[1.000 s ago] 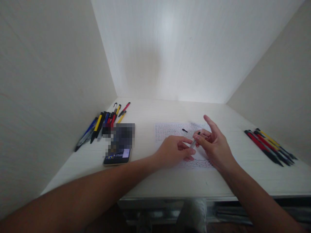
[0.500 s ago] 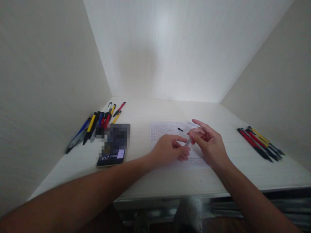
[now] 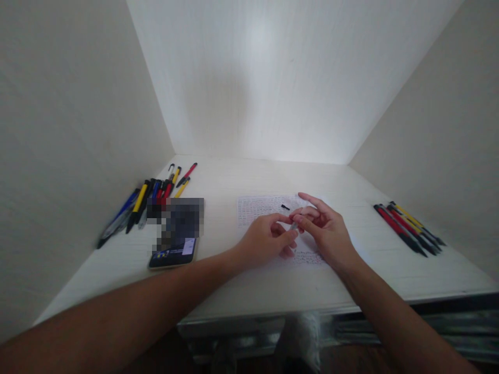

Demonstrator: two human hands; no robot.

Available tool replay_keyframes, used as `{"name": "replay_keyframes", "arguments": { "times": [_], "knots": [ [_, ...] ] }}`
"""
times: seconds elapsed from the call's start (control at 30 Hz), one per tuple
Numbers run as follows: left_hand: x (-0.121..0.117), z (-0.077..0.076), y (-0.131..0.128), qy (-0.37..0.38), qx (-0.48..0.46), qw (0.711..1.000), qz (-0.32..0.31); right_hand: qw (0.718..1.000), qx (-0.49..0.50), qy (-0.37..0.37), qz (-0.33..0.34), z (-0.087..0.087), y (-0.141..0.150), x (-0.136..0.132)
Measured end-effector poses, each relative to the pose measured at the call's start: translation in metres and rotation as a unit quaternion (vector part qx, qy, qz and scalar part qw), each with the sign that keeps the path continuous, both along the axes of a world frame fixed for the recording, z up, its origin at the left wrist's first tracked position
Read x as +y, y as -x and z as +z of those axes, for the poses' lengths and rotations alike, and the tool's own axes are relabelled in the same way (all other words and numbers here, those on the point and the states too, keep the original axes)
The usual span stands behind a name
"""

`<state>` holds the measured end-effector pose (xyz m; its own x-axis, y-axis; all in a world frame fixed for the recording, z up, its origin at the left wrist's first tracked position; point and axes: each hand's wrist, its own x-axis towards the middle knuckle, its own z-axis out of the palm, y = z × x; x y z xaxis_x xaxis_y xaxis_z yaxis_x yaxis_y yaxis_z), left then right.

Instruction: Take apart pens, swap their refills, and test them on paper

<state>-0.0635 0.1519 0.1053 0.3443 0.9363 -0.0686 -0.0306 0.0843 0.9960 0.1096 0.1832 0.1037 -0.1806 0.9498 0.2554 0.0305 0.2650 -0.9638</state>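
Translucent pen [image 3: 294, 227] is located above the handwritten sheet [image 3: 253, 206], between the two hands, and serves as the clock centre for the positions below. Its visible section is short and tilted; the fingers cover the remainder.

- Left hand [image 3: 268, 236], 9 o'clock: thumb and index finger pinch the lower end of the pen.
- Right hand [image 3: 327, 227], 3 o'clock: thumb and fingertips grasp the upper end; the index finger extends clear.
- Small black part [image 3: 285, 207], 11 o'clock: lies on the sheet, near the fingertips.
- Smartphone [image 3: 171, 259], between 8 and 9 o'clock: lies flat on the white desk [image 3: 218, 296], screen lit, upper area obscured by pixelation.
- Mixed pens [image 3: 142, 203], 9 to 10 o'clock: blue, yellow, black, red and clear units, clustered beside the side panel [image 3: 78, 156].
- Red and yellow pens [image 3: 407, 226], 3 o'clock: grouped side by side, roughly parallel.
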Motion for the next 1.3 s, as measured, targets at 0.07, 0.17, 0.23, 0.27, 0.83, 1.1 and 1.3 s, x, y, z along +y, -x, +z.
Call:
{"name": "replay_keyframes", "arguments": {
  "times": [0.07,0.17,0.23,0.27,0.83,1.1,1.3],
  "knots": [
    [0.0,0.0,0.0,-0.012,0.012,1.0,0.006,1.0,0.007,0.002,0.008,0.0,0.002,-0.001],
    [0.002,-0.003,0.001,-0.032,0.03,0.999,0.033,1.0,0.003,-0.001,0.013,0.002,0.007,-0.001],
    [0.005,-0.006,0.003,-0.056,0.049,0.995,0.064,0.999,-0.028,-0.006,0.022,0.006,0.009,0.001],
    [0.006,-0.007,0.003,-0.066,0.058,0.993,0.077,0.998,-0.046,-0.011,0.03,0.008,0.009,0.003],
    [0.017,-0.003,0.002,0.025,-0.081,0.978,0.191,0.838,-0.511,-0.191,-0.004,0.001,-0.017,0.077],
    [0.017,-0.001,0.003,0.029,-0.089,0.972,0.217,0.851,-0.485,-0.193,0.058,0.007,-0.003,0.082],
    [0.022,-0.007,0.006,0.008,-0.054,0.968,0.244,0.803,-0.555,-0.2,0.079,0.011,0.01,0.071]
  ]
}}
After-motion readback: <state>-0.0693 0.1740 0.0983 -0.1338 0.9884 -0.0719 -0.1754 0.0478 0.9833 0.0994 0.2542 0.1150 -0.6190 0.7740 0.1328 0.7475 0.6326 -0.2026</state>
